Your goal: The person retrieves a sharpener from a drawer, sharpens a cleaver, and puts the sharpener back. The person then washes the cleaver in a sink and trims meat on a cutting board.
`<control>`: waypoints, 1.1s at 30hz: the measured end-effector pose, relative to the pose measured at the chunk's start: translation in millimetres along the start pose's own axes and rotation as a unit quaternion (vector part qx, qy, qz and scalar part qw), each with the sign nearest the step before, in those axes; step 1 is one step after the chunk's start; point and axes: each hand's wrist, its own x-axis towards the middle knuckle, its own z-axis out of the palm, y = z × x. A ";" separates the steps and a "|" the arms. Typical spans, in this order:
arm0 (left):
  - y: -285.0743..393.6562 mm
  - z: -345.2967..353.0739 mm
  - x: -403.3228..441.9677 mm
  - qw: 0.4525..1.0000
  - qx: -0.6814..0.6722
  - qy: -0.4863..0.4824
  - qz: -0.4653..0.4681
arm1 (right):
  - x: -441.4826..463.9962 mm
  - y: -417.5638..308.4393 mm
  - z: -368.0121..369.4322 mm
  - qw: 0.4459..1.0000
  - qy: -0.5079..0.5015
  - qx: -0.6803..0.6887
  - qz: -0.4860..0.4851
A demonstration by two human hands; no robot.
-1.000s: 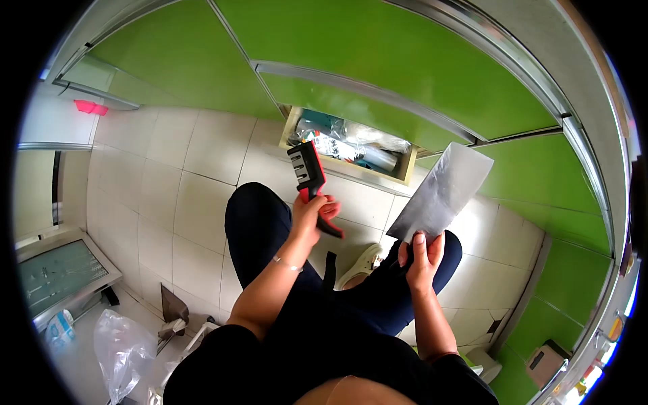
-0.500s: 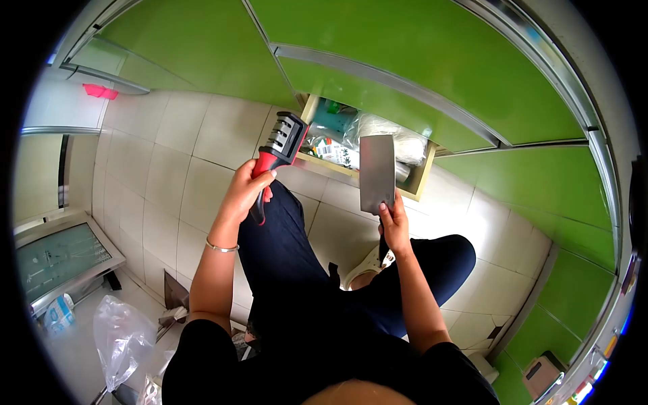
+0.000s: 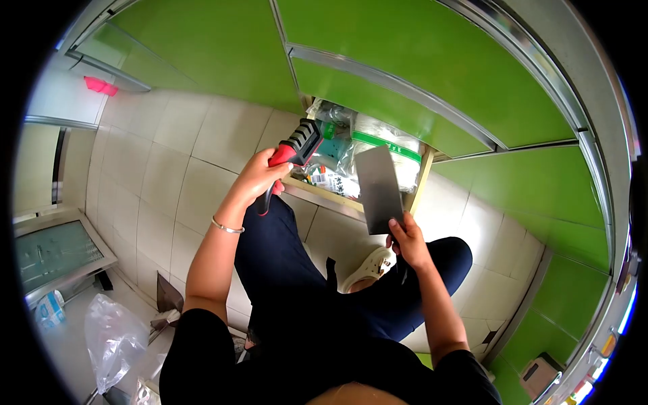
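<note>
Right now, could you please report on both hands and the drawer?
Left hand holding sharpener. Right hand holding cleaver, apart from sharpener. Drawer open ahead, bags inside.

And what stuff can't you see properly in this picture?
All in the head view:
- Cleaver handle: partly hidden by the right hand, dark against dark trousers.
- Red-and-black tool: grip partly covered by the left hand.
- Drawer bottom: covered by plastic bags.
- Pink thing: too small to name.
</note>
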 end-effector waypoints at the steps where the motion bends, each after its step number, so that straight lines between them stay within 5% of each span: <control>1: 2.8 -0.9 -0.4 1.000 0.009 -0.015 -0.019 | -6.1 -22.2 1.9 0.999 -0.021 -0.022 0.011; 6: 0.1 -16.6 -0.2 0.998 -0.003 -0.011 -0.057 | 14.8 -88.6 15.8 0.961 -0.127 0.198 0.148; 7: -0.1 -18.6 -2.5 0.998 0.022 0.000 -0.051 | 27.5 -91.3 16.8 0.921 -0.149 0.292 0.209; 8: -0.5 -21.1 -5.5 0.998 0.047 0.013 -0.046 | 54.1 -68.8 4.3 0.796 -0.345 0.434 0.242; 10: 2.8 -25.7 -17.5 0.998 0.032 0.031 -0.037 | 61.9 -86.0 39.3 0.755 -0.192 0.556 0.290; 12: 6.9 -30.5 -25.9 0.998 0.020 0.046 -0.029 | 85.3 -76.2 49.4 0.732 -0.155 0.576 0.330; 17: 8.5 -37.3 -27.8 1.000 0.009 0.000 -0.016 | 134.2 -56.5 56.5 0.824 -0.169 0.413 0.349; 19: 8.2 -34.1 -21.5 1.000 0.006 -0.009 -0.018 | 136.6 -72.0 74.2 0.882 -0.057 0.340 0.321; 30: 16.9 -20.1 16.9 0.998 0.002 -0.067 0.007 | 179.8 -71.4 52.1 0.649 -0.123 0.711 0.239; 33: 10.4 -8.6 49.8 0.995 0.013 -0.089 -0.054 | 178.3 -75.9 52.8 0.646 -0.122 0.717 0.230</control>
